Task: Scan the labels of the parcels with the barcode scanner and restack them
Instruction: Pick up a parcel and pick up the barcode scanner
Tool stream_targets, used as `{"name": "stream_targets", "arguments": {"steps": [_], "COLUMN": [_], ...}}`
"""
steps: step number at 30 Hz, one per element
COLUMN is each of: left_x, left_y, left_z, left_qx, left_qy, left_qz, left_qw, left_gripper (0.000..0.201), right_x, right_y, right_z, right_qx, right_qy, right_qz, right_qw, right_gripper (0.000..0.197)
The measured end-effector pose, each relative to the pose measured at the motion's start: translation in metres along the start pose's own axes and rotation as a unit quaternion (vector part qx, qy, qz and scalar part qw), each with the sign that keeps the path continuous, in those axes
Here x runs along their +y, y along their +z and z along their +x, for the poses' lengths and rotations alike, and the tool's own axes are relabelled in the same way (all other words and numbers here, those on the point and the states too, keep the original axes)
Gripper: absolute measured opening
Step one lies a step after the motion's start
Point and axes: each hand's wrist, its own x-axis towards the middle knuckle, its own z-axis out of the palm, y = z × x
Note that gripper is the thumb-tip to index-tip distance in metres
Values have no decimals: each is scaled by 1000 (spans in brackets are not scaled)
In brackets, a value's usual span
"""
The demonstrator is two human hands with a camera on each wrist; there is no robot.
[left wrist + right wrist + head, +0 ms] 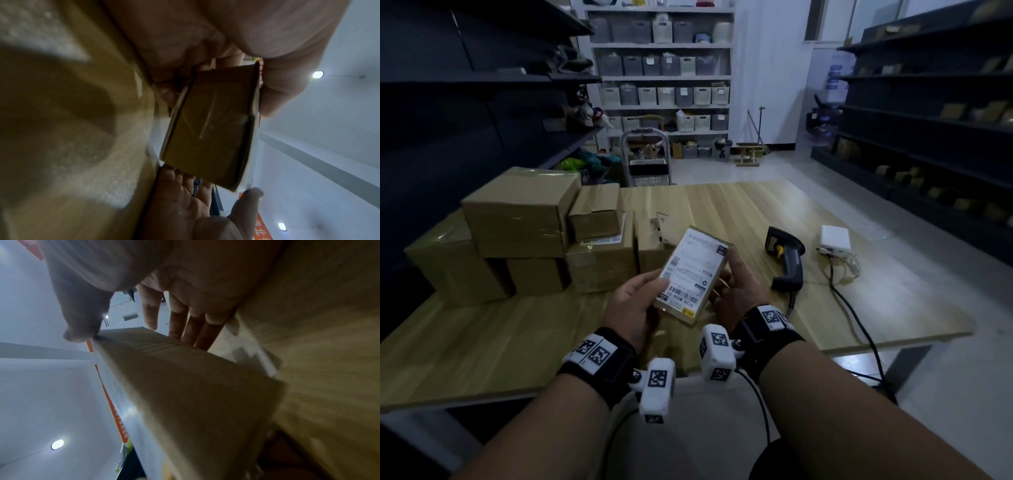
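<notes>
A small flat cardboard parcel (691, 274) with a white shipping label facing up is held above the wooden table (739, 212), tilted toward me. My left hand (635, 301) grips its near left edge, thumb on the label. My right hand (736, 284) holds its right side, thumb on top and fingers beneath. The left wrist view shows the parcel's brown underside (207, 129); the right wrist view shows its side (185, 394). The black barcode scanner (786, 257) lies on the table to the right, untouched. Several brown parcels (524, 233) are stacked at left.
A white adapter box (835, 237) with a cable sits right of the scanner; a black cable (859, 329) runs off the table's near right edge. Dark shelving lines both sides, and a step stool (645, 161) stands behind the table.
</notes>
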Motion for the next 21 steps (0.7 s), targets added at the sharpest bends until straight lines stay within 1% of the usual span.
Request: {"name": "stream_targets", "arguments": {"steps": [1, 3, 4, 5, 8, 9, 10, 12, 14, 15, 17, 18, 19, 21], "left_x": [-1, -2, -2, -2, -2, -2, -3, -3, -3, -2, -1, 0, 1, 2], "left_y": [0, 0, 1, 1, 0, -1, -1, -1, 1, 1, 3, 2, 2, 0], "left_z": [0, -1, -1, -1, 1, 1, 0, 0, -2, -2, 0, 1, 2, 3], "left_qx": [-3, -1, 1, 1, -5, -7, -5, 4, 21, 38, 72, 79, 80, 72], "left_qy": [4, 19, 25, 27, 24, 22, 25, 31, 34, 32, 26, 22, 18, 11], "left_qz": [-9, -22, -25, -27, -50, -56, -54, -34, -21, -27, -48, -61, -73, -92], "left_qw": [1000, 1000, 999, 999, 998, 998, 998, 999, 999, 998, 996, 995, 994, 993], "left_gripper": [48, 53, 59, 68, 97, 102, 102, 92, 88, 82, 61, 53, 47, 37], "right_x": [-1, -1, -1, -1, -3, -4, -6, -8, -6, -4, -3, -3, -4, -5], "right_y": [1, 1, 2, 4, 6, 6, 5, 2, 2, 1, -2, -4, -6, -9], "right_z": [-1, -1, -3, -5, -4, -4, -2, -2, -1, 0, 6, 7, 5, -1], "right_qx": [-3, -4, -3, 1, 22, 27, 31, 27, 17, 11, 4, -9, -32, -82], "right_qy": [6, 0, -3, -3, 9, 14, 14, 20, 25, 27, 25, 33, 54, 98], "right_qz": [12, 53, 73, 86, 119, 138, 155, 164, 147, 139, 127, 123, 128, 111], "right_qw": [1000, 999, 997, 996, 993, 990, 987, 986, 989, 990, 992, 992, 990, 986], "right_gripper": [91, 60, 47, 41, 37, 33, 28, 24, 23, 23, 25, 30, 39, 63]}}
